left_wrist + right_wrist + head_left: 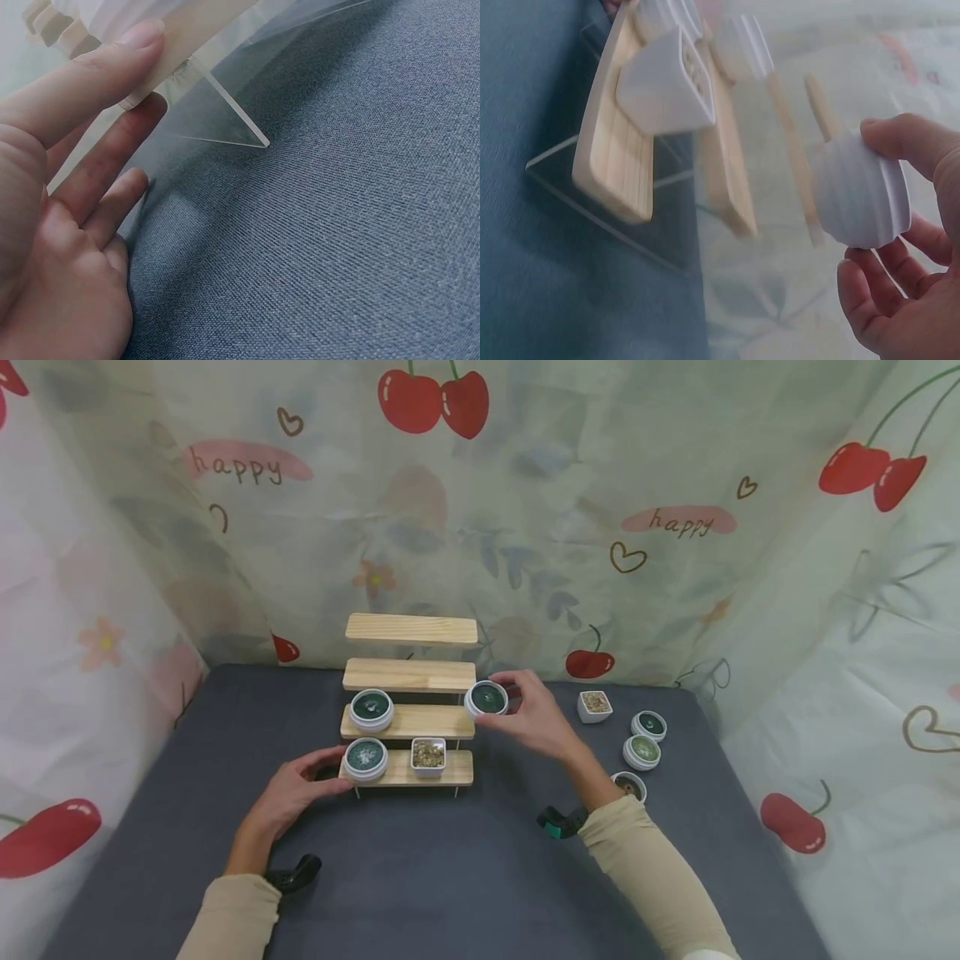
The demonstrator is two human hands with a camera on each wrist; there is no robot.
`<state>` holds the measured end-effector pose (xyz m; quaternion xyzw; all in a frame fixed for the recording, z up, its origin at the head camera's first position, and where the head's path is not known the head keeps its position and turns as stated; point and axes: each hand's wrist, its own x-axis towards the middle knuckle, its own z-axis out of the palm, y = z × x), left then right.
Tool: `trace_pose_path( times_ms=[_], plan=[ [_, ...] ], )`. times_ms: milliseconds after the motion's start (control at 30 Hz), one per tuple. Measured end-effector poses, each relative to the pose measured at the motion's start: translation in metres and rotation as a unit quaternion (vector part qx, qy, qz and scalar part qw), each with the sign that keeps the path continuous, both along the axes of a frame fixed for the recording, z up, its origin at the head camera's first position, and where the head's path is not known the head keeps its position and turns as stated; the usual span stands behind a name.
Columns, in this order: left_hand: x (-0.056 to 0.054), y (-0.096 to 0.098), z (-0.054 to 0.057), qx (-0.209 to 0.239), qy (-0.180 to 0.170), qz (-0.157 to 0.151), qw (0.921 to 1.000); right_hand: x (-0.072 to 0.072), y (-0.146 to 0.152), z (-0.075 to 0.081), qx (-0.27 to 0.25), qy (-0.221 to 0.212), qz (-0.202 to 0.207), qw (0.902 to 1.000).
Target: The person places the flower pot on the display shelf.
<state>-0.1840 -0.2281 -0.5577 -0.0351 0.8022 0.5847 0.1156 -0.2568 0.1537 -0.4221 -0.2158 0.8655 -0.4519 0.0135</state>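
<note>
Head view: the right hand point(530, 714) grips a dark-green-topped white pot point(488, 697) just off the right side of the tiered wooden stand point(431, 721); the left hand point(291, 789) pinches the stand's lowest tier at its left end. Right of the stand, a square cup point(595, 707) sits on the bench point(450, 885).

Pots point(366, 760) sit on the rack point(408, 675) (lower tiers point(460, 767)).

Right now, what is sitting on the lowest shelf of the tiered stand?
A round white pot with a mottled green filling and a square white pot of dry bits; the shelf beneath them is hidden.
</note>
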Motion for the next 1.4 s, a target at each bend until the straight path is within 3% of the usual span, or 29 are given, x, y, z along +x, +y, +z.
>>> trace_pose_path(
  times_ms=[300, 633, 1033, 1400],
  plan=[
    [0.001, 0.0, 0.003, 0.001, 0.003, -0.002, 1.0, -0.002, -0.035, -0.003, -0.001, -0.004, 0.032, 0.9995],
    [0.002, -0.001, 0.004, 0.001, 0.016, -0.001, 0.9999, 0.0, -0.062, -0.011, 0.014, 0.007, 0.031, 0.9994],
    [0.003, 0.0, 0.001, 0.009, 0.014, -0.001, 0.9999, 0.002, -0.074, -0.026, 0.059, 0.045, 0.019, 0.997],
    [0.003, 0.0, 0.003, 0.008, 0.012, 0.001, 0.9999, 0.005, -0.078, -0.029, 0.074, 0.061, 0.002, 0.9954]
  ],
)
